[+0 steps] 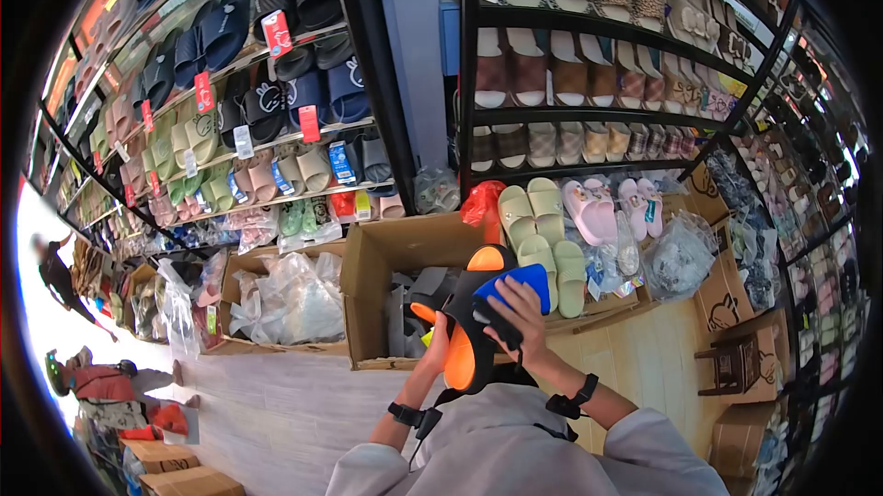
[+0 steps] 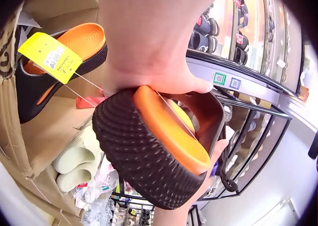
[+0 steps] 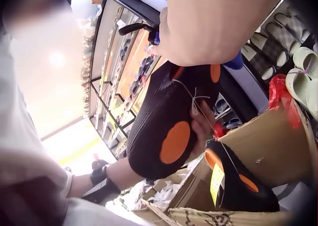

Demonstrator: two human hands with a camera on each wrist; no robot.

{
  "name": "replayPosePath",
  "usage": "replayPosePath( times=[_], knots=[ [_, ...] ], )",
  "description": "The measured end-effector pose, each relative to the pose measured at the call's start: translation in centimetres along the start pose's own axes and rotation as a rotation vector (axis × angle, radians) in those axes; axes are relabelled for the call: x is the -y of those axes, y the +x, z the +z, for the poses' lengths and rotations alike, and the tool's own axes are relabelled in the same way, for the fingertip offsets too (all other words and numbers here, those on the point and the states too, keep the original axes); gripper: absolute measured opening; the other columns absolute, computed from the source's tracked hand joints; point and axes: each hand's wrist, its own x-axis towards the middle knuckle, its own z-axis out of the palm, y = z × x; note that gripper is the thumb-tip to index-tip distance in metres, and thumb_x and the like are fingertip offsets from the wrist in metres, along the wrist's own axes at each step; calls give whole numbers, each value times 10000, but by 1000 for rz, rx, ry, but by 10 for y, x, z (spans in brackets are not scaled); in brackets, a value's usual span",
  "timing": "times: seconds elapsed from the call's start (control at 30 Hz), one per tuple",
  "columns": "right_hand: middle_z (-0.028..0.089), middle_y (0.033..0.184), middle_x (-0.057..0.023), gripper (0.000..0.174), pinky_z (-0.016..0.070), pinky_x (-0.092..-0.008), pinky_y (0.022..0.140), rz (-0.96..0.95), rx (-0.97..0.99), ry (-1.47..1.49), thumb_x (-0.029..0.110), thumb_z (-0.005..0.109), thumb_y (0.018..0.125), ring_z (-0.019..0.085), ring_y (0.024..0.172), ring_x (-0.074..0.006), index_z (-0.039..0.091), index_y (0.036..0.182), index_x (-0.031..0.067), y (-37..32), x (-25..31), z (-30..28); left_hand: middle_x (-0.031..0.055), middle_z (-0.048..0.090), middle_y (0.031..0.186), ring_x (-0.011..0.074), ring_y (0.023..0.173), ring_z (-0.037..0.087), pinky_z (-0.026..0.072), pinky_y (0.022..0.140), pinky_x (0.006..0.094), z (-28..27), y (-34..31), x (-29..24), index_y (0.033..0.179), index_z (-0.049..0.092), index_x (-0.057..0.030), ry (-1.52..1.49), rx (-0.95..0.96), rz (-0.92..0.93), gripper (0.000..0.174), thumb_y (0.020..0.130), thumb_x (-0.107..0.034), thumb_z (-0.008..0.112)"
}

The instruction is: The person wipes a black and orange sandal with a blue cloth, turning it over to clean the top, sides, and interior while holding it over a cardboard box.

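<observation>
My left hand grips a black slipper with an orange footbed and a ridged sole, its fingers along the slipper's side in the right wrist view. A thin white string, knotted in that view, runs from it to a second black-and-orange slipper. That one hangs over the cardboard box, with a yellow tag on it. My right hand holds a flat blue piece together with a black thing with a cord loop, against the first slipper's upper; I cannot tell what kind it is.
An open cardboard box stands right in front of me, beside another box of clear plastic bags. Pale green slippers and pink clogs lie to the right. Shelves of slippers rise behind. A small wooden stool stands at right.
</observation>
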Motion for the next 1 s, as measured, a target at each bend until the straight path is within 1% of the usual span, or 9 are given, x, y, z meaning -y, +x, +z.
replayPosePath(
  times=[0.07, 0.17, 0.23, 0.3, 0.37, 0.53, 0.63, 0.9, 1.0],
  knots=[
    [675, 1507, -147, 552, 400, -548, 1215, -27, 37, 29, 306, 881, 882, 589, 1449, -379, 757, 1376, 93, -19, -5, -2, 63, 596, 1582, 256, 1359, 638, 514, 1154, 409, 18, 9, 7, 1667, 433, -109, 4, -13, 52, 870, 1117, -761, 266],
    [672, 1514, -153, 543, 397, -546, 1217, -4, 77, 68, 282, 878, 885, 586, 1456, -378, 755, 1380, 95, -26, -14, -15, 33, 623, 1536, 227, 1291, 663, 548, 1079, 386, 15, 32, 25, 1631, 479, -134, -71, -16, -98, 851, 1107, -777, 291],
    [663, 1528, -136, 559, 394, -535, 1217, 43, 80, 81, 271, 871, 887, 582, 1462, -355, 745, 1407, 108, -36, -22, -24, -14, 708, 1297, 156, 1097, 697, 582, 933, 334, 0, 47, 44, 1476, 599, -171, -90, 172, -205, 764, 1105, -778, 319],
    [657, 1538, -139, 557, 397, -542, 1215, 55, 97, 75, 261, 865, 889, 575, 1472, -350, 742, 1408, 102, -33, -33, -33, 0, 720, 1264, 160, 1088, 703, 582, 940, 341, -22, 82, 82, 1443, 618, -163, -87, 110, -150, 733, 1113, -758, 346],
    [655, 1541, -138, 564, 400, -542, 1214, 74, 118, 63, 264, 868, 883, 574, 1474, -347, 741, 1407, 100, -33, -42, -44, 19, 709, 1310, 177, 1134, 700, 569, 999, 360, 30, 59, 60, 1426, 618, -144, -131, 78, -153, 733, 1109, -757, 369],
    [641, 1542, -200, 595, 395, -559, 1232, 162, 72, 31, 209, 891, 848, 579, 1464, -407, 726, 1395, 42, -29, -66, -58, 17, 691, 1392, 186, 1207, 672, 542, 1046, 362, 62, 62, 64, 1523, 593, -145, -143, 65, -230, 764, 1113, -751, 372],
    [643, 1540, -204, 536, 387, -556, 1241, 211, 35, 43, 228, 849, 913, 578, 1465, -407, 723, 1387, 13, -32, -78, -60, 7, 689, 1415, 179, 1218, 668, 541, 1043, 351, 63, 71, 72, 1526, 608, -155, -76, 20, -157, 762, 1105, -755, 394],
    [650, 1531, -197, 553, 389, -542, 1244, 192, 63, 123, 215, 862, 902, 574, 1470, -393, 718, 1395, 13, -30, -82, -59, 31, 730, 1281, 186, 1097, 711, 596, 943, 363, 52, 79, 57, 1429, 650, -134, -104, -4, -220, 810, 1052, -819, 438],
    [637, 1555, -166, 594, 390, -527, 1247, 172, 121, 186, 160, 882, 870, 554, 1492, -370, 710, 1428, 47, -25, -74, -59, 56, 719, 1347, 223, 1198, 701, 571, 1056, 406, 51, 65, 46, 1494, 610, -123, -108, 40, -182, 922, 1006, -882, 419]
  ],
)
